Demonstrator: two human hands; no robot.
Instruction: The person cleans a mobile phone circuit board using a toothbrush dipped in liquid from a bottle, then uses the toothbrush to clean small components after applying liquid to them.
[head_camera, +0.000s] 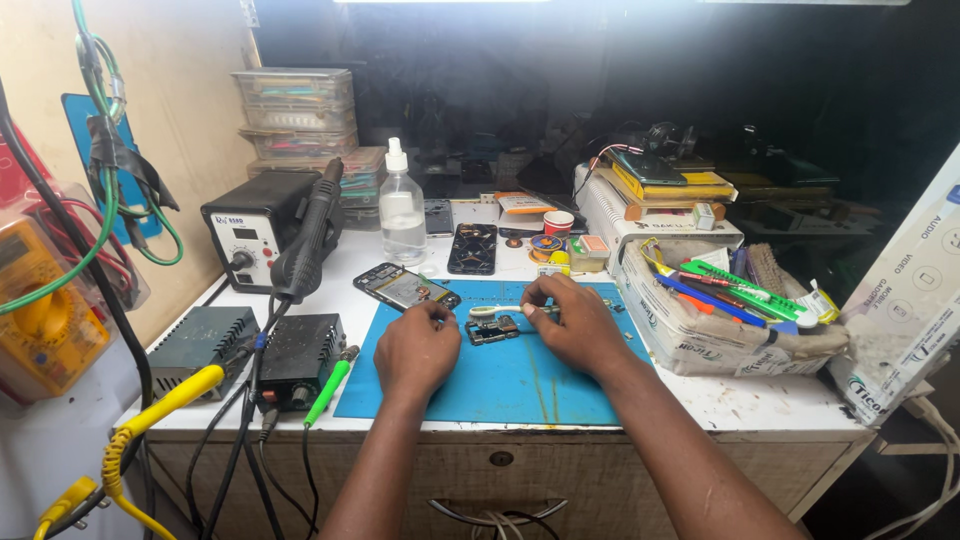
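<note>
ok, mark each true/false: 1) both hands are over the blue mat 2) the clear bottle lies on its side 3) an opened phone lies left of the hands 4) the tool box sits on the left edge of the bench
1) Both hands, left hand and right hand, are over the blue mat at a small circuit board: true.
2) False: the clear bottle stands upright.
3) An opened phone lies left of the hands: true.
4) False: the tool box sits right of the mat.

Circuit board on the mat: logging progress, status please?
Left hand pinning small circuit board on blue mat. Right hand on white brush over it. Opened phone lies clear, behind left.
</note>
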